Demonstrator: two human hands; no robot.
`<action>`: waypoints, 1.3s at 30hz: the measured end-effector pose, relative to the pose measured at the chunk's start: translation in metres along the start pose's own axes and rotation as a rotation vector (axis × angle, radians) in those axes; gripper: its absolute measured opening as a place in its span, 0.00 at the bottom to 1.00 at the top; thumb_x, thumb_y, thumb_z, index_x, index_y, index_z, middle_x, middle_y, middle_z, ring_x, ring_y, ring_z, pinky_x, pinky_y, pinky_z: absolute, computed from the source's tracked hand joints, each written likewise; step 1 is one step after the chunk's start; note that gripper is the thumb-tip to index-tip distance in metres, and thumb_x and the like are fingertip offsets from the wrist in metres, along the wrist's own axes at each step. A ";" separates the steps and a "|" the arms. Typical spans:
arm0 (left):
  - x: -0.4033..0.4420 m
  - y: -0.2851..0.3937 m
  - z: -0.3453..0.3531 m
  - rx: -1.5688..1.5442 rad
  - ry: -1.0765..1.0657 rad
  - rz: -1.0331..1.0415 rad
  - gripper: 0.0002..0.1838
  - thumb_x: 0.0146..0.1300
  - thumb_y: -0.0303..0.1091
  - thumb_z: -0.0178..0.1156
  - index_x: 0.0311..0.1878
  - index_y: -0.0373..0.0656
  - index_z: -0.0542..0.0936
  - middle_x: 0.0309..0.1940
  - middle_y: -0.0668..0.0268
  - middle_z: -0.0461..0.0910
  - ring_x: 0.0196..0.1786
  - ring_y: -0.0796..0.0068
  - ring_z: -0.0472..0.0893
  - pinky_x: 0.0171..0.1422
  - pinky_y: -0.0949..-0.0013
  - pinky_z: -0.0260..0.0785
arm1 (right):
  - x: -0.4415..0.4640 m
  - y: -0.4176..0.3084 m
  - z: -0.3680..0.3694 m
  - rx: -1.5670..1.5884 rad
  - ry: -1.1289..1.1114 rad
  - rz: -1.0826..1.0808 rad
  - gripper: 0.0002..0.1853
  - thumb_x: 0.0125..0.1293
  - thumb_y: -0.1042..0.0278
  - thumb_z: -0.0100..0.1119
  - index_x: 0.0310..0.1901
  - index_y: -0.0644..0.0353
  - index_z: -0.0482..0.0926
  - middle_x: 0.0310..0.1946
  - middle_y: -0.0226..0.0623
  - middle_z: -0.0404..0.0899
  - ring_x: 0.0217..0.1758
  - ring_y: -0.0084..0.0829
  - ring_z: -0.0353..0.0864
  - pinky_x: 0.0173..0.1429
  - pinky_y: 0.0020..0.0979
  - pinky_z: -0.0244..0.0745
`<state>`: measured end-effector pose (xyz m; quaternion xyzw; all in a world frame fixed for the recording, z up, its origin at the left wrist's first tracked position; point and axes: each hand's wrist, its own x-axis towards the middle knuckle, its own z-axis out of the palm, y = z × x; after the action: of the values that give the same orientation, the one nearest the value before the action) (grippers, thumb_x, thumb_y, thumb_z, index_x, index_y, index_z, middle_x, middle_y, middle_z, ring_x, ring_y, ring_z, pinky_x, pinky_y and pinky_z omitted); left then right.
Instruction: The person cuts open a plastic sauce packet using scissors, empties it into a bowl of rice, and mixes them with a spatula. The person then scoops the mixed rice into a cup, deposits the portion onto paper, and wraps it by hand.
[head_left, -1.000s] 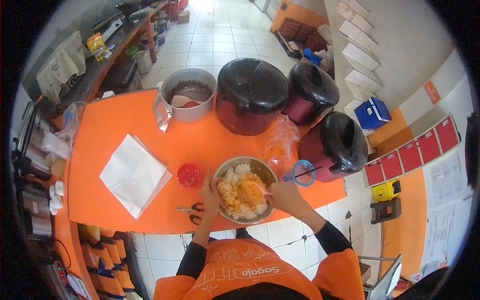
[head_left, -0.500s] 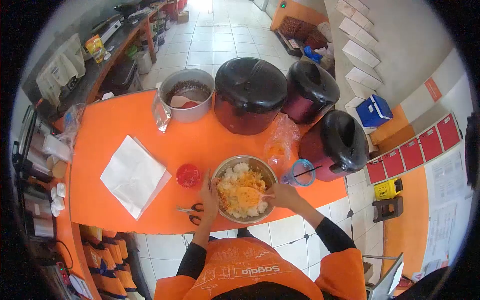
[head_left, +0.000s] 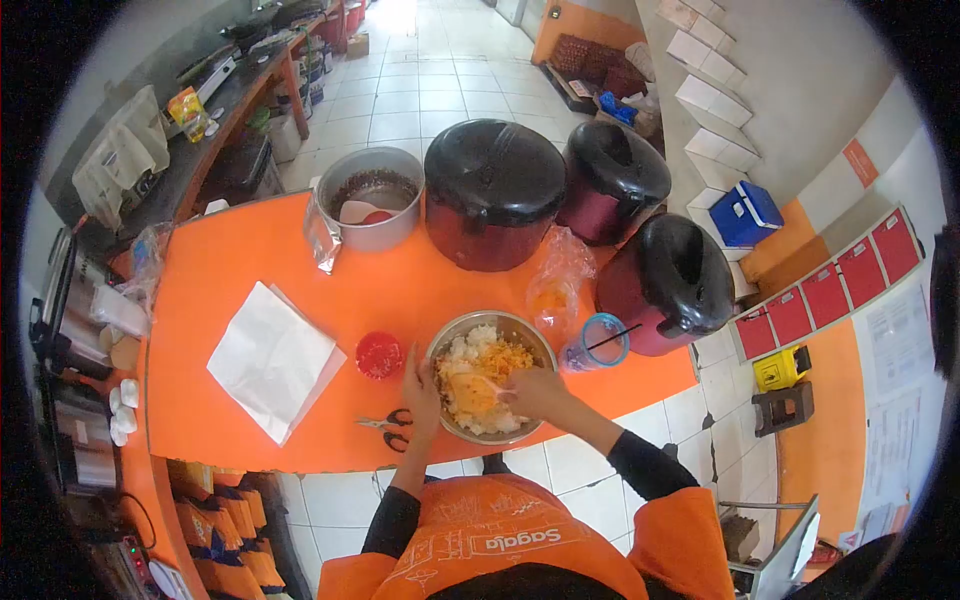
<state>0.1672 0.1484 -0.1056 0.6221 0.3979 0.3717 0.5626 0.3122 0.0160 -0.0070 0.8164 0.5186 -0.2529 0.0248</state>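
Steel shows around the wall of the round bowl (head_left: 539, 349) at the lower centre of the frame, near the close edge of the orange table (head_left: 240, 235). In it lies white rice (head_left: 478, 346), with orange-yellow food (head_left: 514, 357) spread unevenly through it, and pale patches show at the upper left and along the bottom.

The right hand (head_left: 538, 393) is closed on the handle of a flat paddle (head_left: 470, 391), whose blade lies in the rice left of the bowl's middle. The left hand (head_left: 423, 390) rests against the bowl's left rim; whether its fingers close over the metal, I cannot tell.

That bracing seems well placed, since a light bowl would probably slide or tip under a sideways push. Slow strokes from the bottom, folding the pale rice over the coloured part, would likely treat the grains more gently than pressing down. Near the right rim, a short stroke seems wise: the blue-rimmed cup (head_left: 597, 345) stands just beyond it. At the left are a red dish (head_left: 379, 355) and, nearer the person, scissors (head_left: 398, 417), so the left elbow and wrist want care too.
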 end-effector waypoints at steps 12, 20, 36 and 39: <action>-0.028 0.035 0.002 -0.193 0.144 -0.005 0.25 0.71 0.43 0.40 0.61 0.30 0.63 0.59 0.52 0.66 0.60 0.63 0.66 0.65 0.65 0.57 | 0.000 0.003 -0.017 -0.355 0.257 0.051 0.07 0.49 0.63 0.58 0.25 0.56 0.82 0.19 0.40 0.79 0.24 0.37 0.81 0.26 0.39 0.73; -0.028 0.008 0.009 -0.282 0.268 -0.066 0.25 0.71 0.43 0.41 0.61 0.31 0.63 0.59 0.53 0.66 0.59 0.65 0.68 0.64 0.67 0.59 | -0.047 -0.098 0.066 -0.411 0.165 -0.155 0.08 0.51 0.71 0.53 0.25 0.64 0.81 0.24 0.47 0.78 0.33 0.42 0.79 0.39 0.39 0.71; -0.073 0.007 0.014 -0.476 0.243 -0.177 0.27 0.71 0.41 0.41 0.67 0.36 0.54 0.63 0.55 0.60 0.63 0.66 0.62 0.66 0.68 0.54 | -0.037 -0.073 -0.005 -0.189 0.144 -0.137 0.07 0.51 0.66 0.56 0.23 0.58 0.80 0.19 0.42 0.78 0.23 0.39 0.80 0.26 0.41 0.72; -0.082 0.015 0.009 -0.218 0.195 -0.168 0.28 0.71 0.41 0.40 0.68 0.37 0.50 0.67 0.55 0.54 0.67 0.63 0.57 0.69 0.66 0.49 | -0.009 -0.030 -0.004 -0.073 0.228 -0.114 0.09 0.51 0.63 0.56 0.23 0.60 0.80 0.19 0.45 0.78 0.25 0.42 0.80 0.26 0.40 0.72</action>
<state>0.1433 0.0688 -0.0928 0.4831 0.4586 0.4227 0.6145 0.2853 0.0232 0.0075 0.8076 0.5724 -0.1405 -0.0190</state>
